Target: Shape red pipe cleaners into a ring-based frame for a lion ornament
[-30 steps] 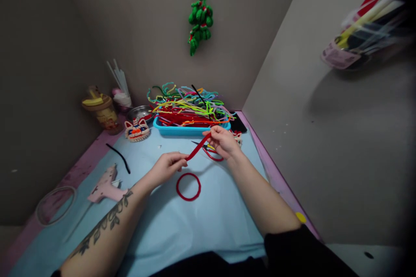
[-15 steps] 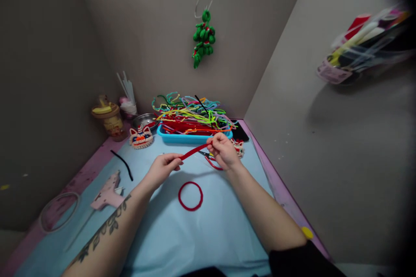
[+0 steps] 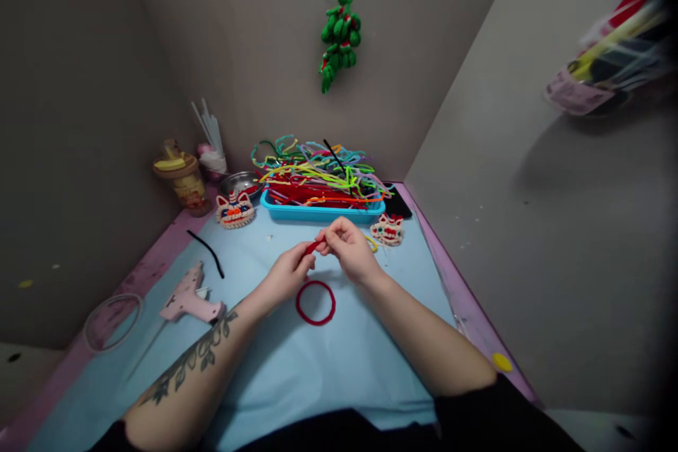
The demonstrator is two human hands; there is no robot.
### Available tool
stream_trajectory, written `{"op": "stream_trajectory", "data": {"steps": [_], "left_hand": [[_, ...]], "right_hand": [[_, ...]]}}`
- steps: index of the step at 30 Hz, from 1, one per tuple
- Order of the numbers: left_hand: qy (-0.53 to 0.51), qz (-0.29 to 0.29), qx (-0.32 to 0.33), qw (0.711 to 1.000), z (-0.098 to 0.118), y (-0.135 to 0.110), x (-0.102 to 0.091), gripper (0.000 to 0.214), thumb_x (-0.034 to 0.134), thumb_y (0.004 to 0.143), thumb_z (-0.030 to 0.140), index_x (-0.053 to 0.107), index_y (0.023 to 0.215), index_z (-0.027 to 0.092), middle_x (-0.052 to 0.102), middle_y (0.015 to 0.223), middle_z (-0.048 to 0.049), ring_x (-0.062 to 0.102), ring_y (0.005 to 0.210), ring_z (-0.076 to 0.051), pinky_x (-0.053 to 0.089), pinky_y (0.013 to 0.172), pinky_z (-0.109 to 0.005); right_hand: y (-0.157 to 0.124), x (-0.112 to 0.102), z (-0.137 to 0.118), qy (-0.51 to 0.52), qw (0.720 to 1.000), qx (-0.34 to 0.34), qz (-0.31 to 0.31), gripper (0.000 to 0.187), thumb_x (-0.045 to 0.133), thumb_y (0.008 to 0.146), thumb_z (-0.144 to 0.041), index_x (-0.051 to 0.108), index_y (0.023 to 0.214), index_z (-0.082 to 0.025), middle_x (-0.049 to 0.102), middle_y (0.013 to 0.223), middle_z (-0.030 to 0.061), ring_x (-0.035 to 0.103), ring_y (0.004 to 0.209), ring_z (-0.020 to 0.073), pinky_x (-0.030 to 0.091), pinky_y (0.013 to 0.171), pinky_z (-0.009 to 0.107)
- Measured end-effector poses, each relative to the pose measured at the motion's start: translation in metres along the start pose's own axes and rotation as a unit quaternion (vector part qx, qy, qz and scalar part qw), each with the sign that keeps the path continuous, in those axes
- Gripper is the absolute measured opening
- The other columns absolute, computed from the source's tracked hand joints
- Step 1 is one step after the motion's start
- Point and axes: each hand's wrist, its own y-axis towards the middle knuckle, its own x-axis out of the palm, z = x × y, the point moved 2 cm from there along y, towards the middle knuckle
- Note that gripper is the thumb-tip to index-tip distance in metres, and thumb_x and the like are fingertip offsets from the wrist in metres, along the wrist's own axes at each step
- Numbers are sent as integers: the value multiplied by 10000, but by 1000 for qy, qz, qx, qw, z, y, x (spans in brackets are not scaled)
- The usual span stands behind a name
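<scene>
Between my hands runs a red pipe cleaner (image 3: 314,246), pinched at both ends, with only a short stretch of it showing. My left hand (image 3: 289,270) grips one end, and my right hand (image 3: 349,248) closes on the other. Just below them a red pipe-cleaner ring (image 3: 299,311) lies flat on the blue cloth (image 3: 318,374). Part of a yellow handle (image 3: 372,244) shows behind my right hand. Beyond my hands stands a blue tray (image 3: 323,213) heaped with pipe cleaners (image 3: 312,176) in many colours.
On the left lie a pink glue gun (image 3: 191,298), a black pipe cleaner (image 3: 207,252) and a clear ring (image 3: 114,325). Lion-face ornaments (image 3: 235,210) flank the tray. A metal bowl (image 3: 239,183), a lidded cup (image 3: 185,183) and a phone (image 3: 398,203) stand behind. Grey walls enclose the table.
My hands have drawn closer together, shortening the visible span of red pipe cleaner between them. The camera view has shifted slightly, and the right-hand ornament now shows fully.
</scene>
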Motion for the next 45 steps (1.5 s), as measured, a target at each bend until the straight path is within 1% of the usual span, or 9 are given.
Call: {"op": "stream_trajectory", "data": {"steps": [4, 8, 13, 21, 27, 35, 39, 43, 45], "left_hand": [[153, 35, 64, 986, 0, -1, -1, 287, 433, 899, 295, 630, 1076, 184, 679, 926, -79, 609, 883, -213, 442, 805, -312], [266, -37, 63, 961, 1, -2, -4, 263, 387, 897, 267, 632, 896, 171, 679, 860, -83, 615, 790, -211, 441, 730, -308], [224, -138, 114, 958, 6, -5, -5, 290, 362, 908, 297, 620, 862, 172, 646, 780, -27, 580, 709, -146, 434, 692, -243], [175, 0, 46, 983, 1, 5, -18, 310, 387, 887, 349, 630, 858, 160, 555, 640, 14, 496, 585, -124, 396, 573, -229], [194, -54, 131, 971, 3, 3, -16, 259, 463, 861, 316, 657, 775, 168, 634, 716, -33, 549, 651, -133, 423, 640, -233], [215, 63, 40, 974, -1, 8, -26, 272, 453, 845, 333, 650, 747, 173, 637, 651, -3, 533, 579, -130, 400, 585, -226], [188, 59, 22, 980, -4, 8, -27, 228, 512, 802, 315, 670, 720, 173, 644, 631, -1, 538, 575, -126, 399, 587, -222], [18, 44, -87, 995, -9, 10, -25, 269, 586, 780, 380, 664, 662, 151, 574, 536, 14, 472, 479, -94, 364, 480, -202], [-125, 39, -149, 980, -12, 11, -24, 232, 658, 746, 365, 685, 725, 135, 607, 597, 0, 498, 498, -80, 382, 460, -178]], "right_hand": [[4, -7, -3, 32, 999, 15, 37, 345, 784, 631, -443, 548, 680, -197, 664, 684, -12, 595, 542, 86, 486, 508, 198], [7, -16, -8, 51, 996, 67, 15, 320, 805, 595, -340, 533, 646, -180, 659, 636, -11, 578, 494, 74, 449, 458, 166], [11, -24, -9, 84, 986, 143, -26, 283, 793, 565, -213, 517, 605, -165, 661, 610, 1, 550, 449, 57, 419, 420, 138], [17, -38, -21, 84, 994, 71, 12, 223, 759, 644, -219, 544, 624, -163, 682, 640, 16, 563, 467, 62, 442, 434, 140], [20, -43, -18, 94, 990, 102, 30, 221, 739, 622, -142, 523, 573, -158, 646, 576, -1, 525, 437, 52, 404, 400, 129], [25, -52, -22, 86, 991, 56, 81, 190, 716, 648, -150, 529, 617, -168, 663, 622, -2, 565, 482, 58, 451, 457, 136], [27, -54, -18, 69, 992, 35, 102, 199, 702, 667, -142, 515, 603, -172, 637, 587, -21, 543, 464, 52, 436, 450, 138], [25, -50, -18, 58, 995, 5, 79, 209, 728, 673, -210, 525, 633, -179, 654, 630, -17, 555, 479, 58, 440, 455, 149], [24, -48, -19, 57, 996, -13, 61, 238, 751, 666, -261, 526, 652, -183, 662, 654, -15, 568, 497, 62, 444, 463, 152]]}}
